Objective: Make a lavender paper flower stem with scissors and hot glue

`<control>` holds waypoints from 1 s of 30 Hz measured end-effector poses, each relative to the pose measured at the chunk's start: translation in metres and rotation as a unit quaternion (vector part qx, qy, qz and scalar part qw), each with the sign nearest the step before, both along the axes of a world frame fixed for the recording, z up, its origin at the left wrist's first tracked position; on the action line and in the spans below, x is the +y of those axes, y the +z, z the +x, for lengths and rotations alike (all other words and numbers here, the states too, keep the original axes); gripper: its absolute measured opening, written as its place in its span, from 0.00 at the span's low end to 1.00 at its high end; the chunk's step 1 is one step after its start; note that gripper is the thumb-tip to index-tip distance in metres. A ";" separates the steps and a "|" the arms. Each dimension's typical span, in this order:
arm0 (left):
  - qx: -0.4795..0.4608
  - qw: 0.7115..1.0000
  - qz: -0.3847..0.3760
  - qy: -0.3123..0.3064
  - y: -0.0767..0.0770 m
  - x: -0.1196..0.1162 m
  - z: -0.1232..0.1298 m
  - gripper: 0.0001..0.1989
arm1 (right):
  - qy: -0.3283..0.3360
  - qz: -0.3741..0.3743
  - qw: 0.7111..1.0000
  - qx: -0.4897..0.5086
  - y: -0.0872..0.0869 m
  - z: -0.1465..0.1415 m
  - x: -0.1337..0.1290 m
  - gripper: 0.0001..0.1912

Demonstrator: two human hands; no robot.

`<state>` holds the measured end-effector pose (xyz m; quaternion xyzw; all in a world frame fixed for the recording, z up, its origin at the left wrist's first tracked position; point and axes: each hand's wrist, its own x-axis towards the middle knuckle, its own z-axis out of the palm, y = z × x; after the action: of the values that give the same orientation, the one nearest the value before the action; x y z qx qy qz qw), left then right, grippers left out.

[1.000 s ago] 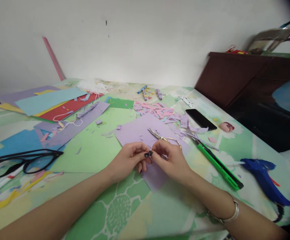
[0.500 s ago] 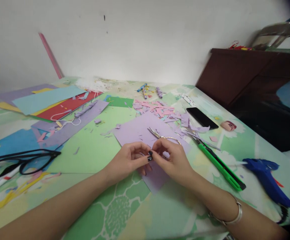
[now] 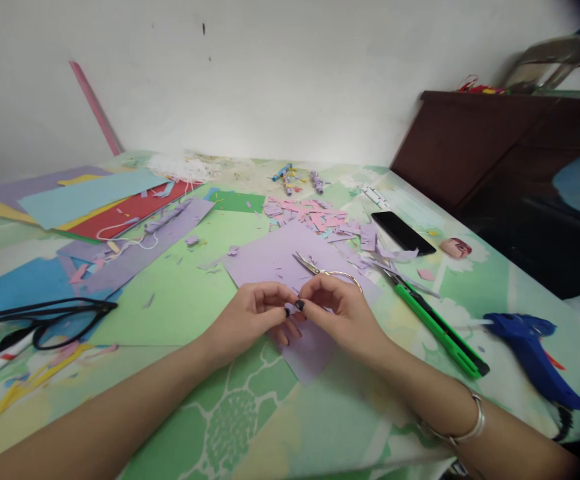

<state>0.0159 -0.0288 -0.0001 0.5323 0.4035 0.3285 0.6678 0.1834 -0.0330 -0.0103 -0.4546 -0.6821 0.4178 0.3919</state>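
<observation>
Over a purple sheet of paper (image 3: 303, 247), my left hand (image 3: 250, 317) and my right hand (image 3: 347, 319) meet with their fingertips close together. Between them shows a small piece of purple paper (image 3: 291, 308), mostly covered by the fingers. Thumb and forefinger of each hand are pinched on it. Just beyond my right hand, scissors (image 3: 315, 265) lie on the purple sheet, their handles partly hidden by that hand. Under the left edge of the sheet lies light green paper (image 3: 170, 293).
Right of my hands lie a green utility knife (image 3: 440, 327), a blue glue gun (image 3: 533, 353) and a black phone (image 3: 403, 233). Pink and purple scraps (image 3: 315, 217) lie further back. Black-framed glasses (image 3: 77, 307) rest at left, before stacked coloured sheets (image 3: 90, 197).
The fingertips have shifted slightly apart, and more of the small purple piece shows between them. The whole view has moved a little. The tools lie as before.
</observation>
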 end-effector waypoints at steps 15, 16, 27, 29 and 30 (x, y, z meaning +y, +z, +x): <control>0.021 1.000 -0.007 0.022 -0.001 0.004 -0.005 0.07 | 0.017 -0.120 0.985 0.124 0.003 0.002 0.007 0.06; 0.021 0.999 -0.006 0.026 -0.001 0.004 -0.005 0.06 | 0.020 -0.117 0.986 0.121 0.003 0.002 0.007 0.06; 0.070 0.995 0.031 0.061 -0.001 0.011 -0.008 0.06 | 0.011 -0.065 0.992 0.111 0.007 0.007 0.008 0.06; 0.084 0.993 0.044 0.076 0.000 0.012 -0.010 0.06 | 0.072 -0.033 0.981 0.176 0.014 0.003 -0.005 0.08; 0.092 0.991 0.051 0.086 -0.001 0.013 -0.012 0.06 | 0.123 -0.023 0.969 0.214 0.017 -0.001 -0.016 0.10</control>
<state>0.0041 -0.0157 -0.0008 0.5569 0.4906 0.3541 0.5690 0.1826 -0.0487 0.0066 -0.2764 -0.6231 0.5661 0.4636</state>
